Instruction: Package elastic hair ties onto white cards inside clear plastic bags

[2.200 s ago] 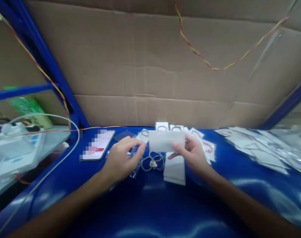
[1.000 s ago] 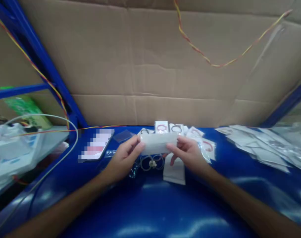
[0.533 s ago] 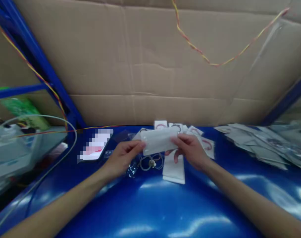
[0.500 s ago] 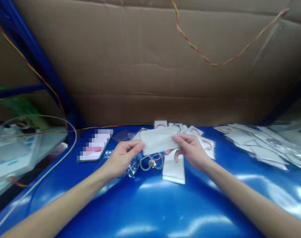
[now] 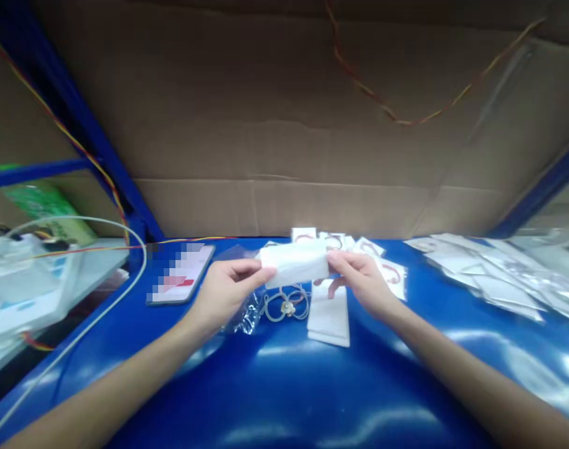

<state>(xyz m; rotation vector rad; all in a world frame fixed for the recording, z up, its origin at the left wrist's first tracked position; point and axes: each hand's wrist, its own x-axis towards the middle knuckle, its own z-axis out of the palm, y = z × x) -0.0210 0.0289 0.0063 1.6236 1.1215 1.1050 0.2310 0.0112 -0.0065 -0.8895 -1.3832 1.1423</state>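
Observation:
Both of my hands hold one white rectangular card [image 5: 294, 264] above the blue table [image 5: 284, 386]. My left hand [image 5: 223, 292] pinches its left end and my right hand [image 5: 362, 279] pinches its right end. Under the card a coiled grey cord with a small bead [image 5: 286, 304] lies on the table. A stack of white cards [image 5: 330, 316] rests just right of the cord. A crumpled clear plastic bag [image 5: 244, 315] sits by my left hand.
A phone [image 5: 180, 282] lies at the left. Packaged bracelets on cards [image 5: 387, 269] are spread behind my hands. Several clear bags [image 5: 504, 274] cover the right side. A cardboard wall [image 5: 284, 137] closes the back, with a red-yellow wire hanging. A white cable [image 5: 102, 249] arcs at left.
My left hand left the table and took the card's left end, so both hands now hold it. The card has tilted and dropped slightly nearer the table.

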